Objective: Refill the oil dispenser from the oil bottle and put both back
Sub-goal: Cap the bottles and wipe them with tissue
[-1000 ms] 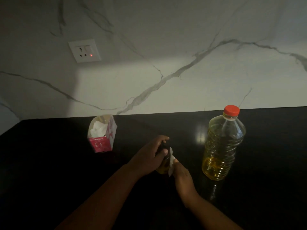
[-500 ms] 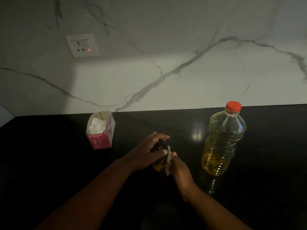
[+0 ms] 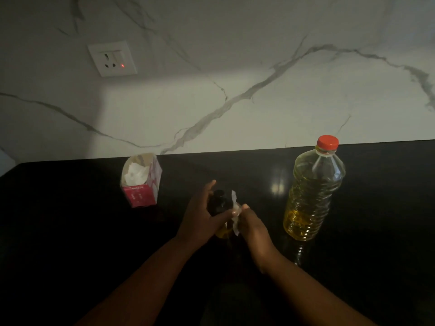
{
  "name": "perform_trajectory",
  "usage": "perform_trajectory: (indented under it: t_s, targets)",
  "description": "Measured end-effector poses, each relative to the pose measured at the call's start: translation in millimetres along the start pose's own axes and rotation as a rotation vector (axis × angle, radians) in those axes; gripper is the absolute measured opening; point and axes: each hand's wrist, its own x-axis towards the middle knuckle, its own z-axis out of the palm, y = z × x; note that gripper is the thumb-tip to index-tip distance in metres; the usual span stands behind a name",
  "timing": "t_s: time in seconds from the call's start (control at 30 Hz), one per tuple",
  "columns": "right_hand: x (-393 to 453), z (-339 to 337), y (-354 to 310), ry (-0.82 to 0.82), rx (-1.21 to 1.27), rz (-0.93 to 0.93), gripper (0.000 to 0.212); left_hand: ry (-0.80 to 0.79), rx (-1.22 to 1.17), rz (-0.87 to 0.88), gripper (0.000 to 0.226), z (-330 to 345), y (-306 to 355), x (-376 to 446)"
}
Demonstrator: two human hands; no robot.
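Our left hand (image 3: 200, 220) gripping the small dark-topped glass oil dispenser (image 3: 220, 209) holding yellow oil, our right hand (image 3: 253, 228) pinching a white tissue (image 3: 235, 212) against it, red-capped clear plastic oil bottle (image 3: 313, 191) partly full, red tissue box (image 3: 141, 181) with white tissues.

- There is one view only, from a wide-angle camera worn on the person's head.
- It looks forward and down across the dark tabletop (image 3: 70, 231) toward the marble wall (image 3: 235, 90) behind it.
- Both forearms enter from the bottom edge, and the left hand (image 3: 200, 220) and right hand (image 3: 253, 228) meet near the middle, close under the camera.
- The wall fills the upper half; a socket (image 3: 112, 58) sits high on the left.
- The tabletop's far edge runs slightly tilted across the frame, and the light is dim.
- No second view shares the scene.
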Motion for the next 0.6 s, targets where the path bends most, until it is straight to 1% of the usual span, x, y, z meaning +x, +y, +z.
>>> perform_trajectory:
  t_s: [0.07,0.2,0.33,0.43,0.5,0.57,0.6]
  targets:
    - [-6,-1,5,0.000,0.008,-0.003,0.038,-0.036,-0.002,-0.001,0.092,-6,0,0]
    - [-14,2,18,-0.042,-0.042,0.006,0.041,-0.170,-0.043,-0.050,0.094,-22,4,3]
    - [-12,7,4,-0.066,-0.045,0.009,0.042,-0.302,-0.032,-0.068,0.096,-35,5,9]
    - [-13,9,5,-0.084,-0.034,-0.007,0.042,-0.359,-0.024,-0.057,0.096,-36,5,9]
    - [-16,10,10,-0.110,-0.031,0.011,0.039,-0.347,-0.015,-0.048,0.093,-33,3,6]
    - [-16,11,11,-0.137,-0.038,0.037,0.038,-0.254,0.022,-0.043,0.089,-27,0,2]
    - [-15,12,8,-0.148,-0.038,0.034,0.040,-0.186,0.046,-0.038,0.091,-25,-2,0]
